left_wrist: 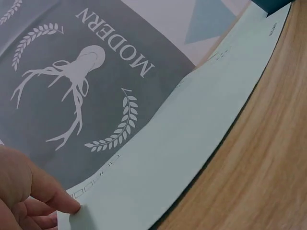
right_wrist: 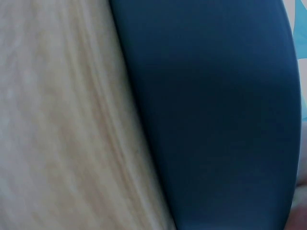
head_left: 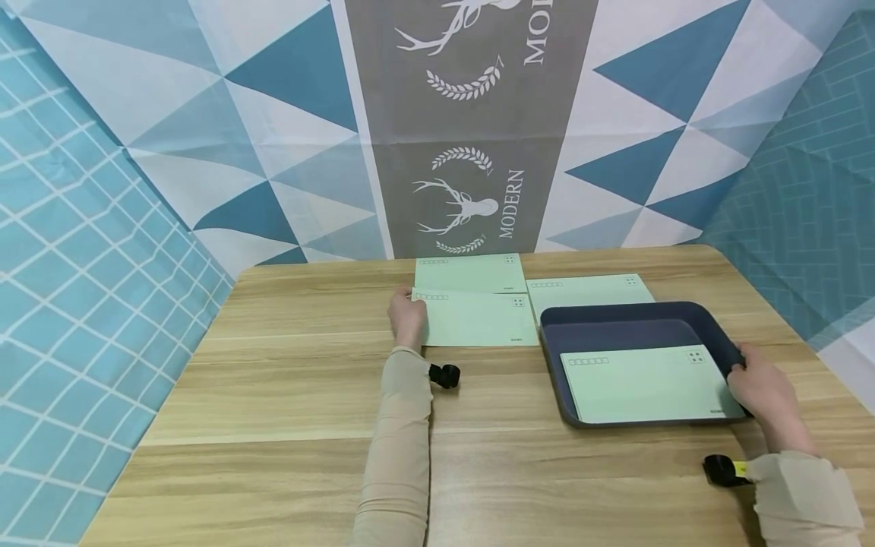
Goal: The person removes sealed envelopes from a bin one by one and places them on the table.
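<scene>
On a pale wood-grain table [head_left: 273,410], the left hand [head_left: 408,317], nearer, pinches the left end of a flat pale-green paper envelope [head_left: 481,323] whose long axis runs sideways toward the dark-blue rectangular tray [head_left: 615,334], its right rim gripped by the right hand [head_left: 766,387].

Woodgrain table [head_left: 287,395], grey panel [head_left: 472,121] with white deer print [head_left: 475,207], triangle-patterned backdrop [head_left: 301,72], blue gridded sheet [head_left: 75,296]
</scene>
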Motion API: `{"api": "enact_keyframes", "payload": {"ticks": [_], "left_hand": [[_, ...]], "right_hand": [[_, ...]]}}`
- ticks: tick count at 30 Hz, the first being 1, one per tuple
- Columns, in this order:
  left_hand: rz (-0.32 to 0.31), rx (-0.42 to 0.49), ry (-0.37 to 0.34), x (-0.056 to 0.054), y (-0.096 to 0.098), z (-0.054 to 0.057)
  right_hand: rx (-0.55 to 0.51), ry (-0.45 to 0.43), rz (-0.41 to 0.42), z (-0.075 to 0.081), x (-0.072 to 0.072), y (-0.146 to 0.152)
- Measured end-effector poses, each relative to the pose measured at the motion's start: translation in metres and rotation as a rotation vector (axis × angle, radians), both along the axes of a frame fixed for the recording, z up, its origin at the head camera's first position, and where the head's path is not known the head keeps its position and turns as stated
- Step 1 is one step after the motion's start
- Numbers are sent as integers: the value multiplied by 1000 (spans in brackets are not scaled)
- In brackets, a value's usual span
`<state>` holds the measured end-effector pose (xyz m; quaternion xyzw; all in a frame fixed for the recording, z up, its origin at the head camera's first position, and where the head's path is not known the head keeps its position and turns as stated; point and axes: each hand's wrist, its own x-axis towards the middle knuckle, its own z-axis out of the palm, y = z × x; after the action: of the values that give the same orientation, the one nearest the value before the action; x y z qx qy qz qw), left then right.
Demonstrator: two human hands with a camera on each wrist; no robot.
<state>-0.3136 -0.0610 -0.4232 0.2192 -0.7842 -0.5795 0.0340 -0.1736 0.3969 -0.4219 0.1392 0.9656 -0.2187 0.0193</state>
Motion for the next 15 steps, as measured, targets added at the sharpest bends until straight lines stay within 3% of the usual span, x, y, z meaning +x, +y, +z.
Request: {"api": "enact_keyframes", "payload": {"ticks": [15], "left_hand": [[30,2,6,0,4,-2]], "right_hand": [[-9,-10,-11,0,0,0]]}}
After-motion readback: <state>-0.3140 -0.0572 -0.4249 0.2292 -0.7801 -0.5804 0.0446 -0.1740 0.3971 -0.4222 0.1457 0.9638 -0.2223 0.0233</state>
